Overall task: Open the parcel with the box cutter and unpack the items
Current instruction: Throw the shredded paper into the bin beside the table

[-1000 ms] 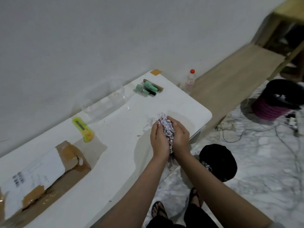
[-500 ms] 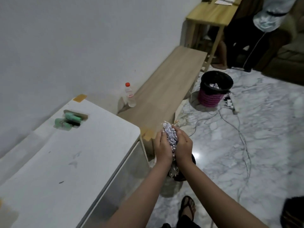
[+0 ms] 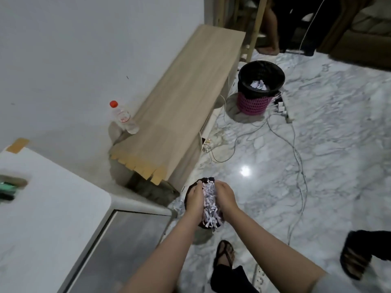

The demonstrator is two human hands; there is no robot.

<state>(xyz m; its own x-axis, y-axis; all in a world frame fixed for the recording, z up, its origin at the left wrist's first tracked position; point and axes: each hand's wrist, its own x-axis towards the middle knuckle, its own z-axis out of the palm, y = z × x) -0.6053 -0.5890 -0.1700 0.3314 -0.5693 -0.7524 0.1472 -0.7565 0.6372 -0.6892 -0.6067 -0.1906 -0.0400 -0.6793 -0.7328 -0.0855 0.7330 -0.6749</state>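
Note:
A bundle of shredded white paper filling [image 3: 208, 203] is pressed between my left hand [image 3: 195, 197] and my right hand [image 3: 226, 196]. Both hands hover over a small black bin [image 3: 191, 188] on the floor, just past the corner of the white table [image 3: 53, 208]. Strips of paper hang down from my palms into the bin. At the table's left edge lie green unpacked items [image 3: 8, 188], blurred. The parcel and the box cutter are out of view.
A low wooden bench [image 3: 179, 106] runs along the wall with a red-capped water bottle [image 3: 123, 117] on it. A pink basket with a black liner [image 3: 259, 85] stands farther off. Cables [image 3: 296, 157] trail over the marble floor. Sandalled feet [image 3: 225, 253] are below.
My view has swung right, away from the table. Both hands have carried the shredded paper off the tabletop and lowered it over the black bin on the floor.

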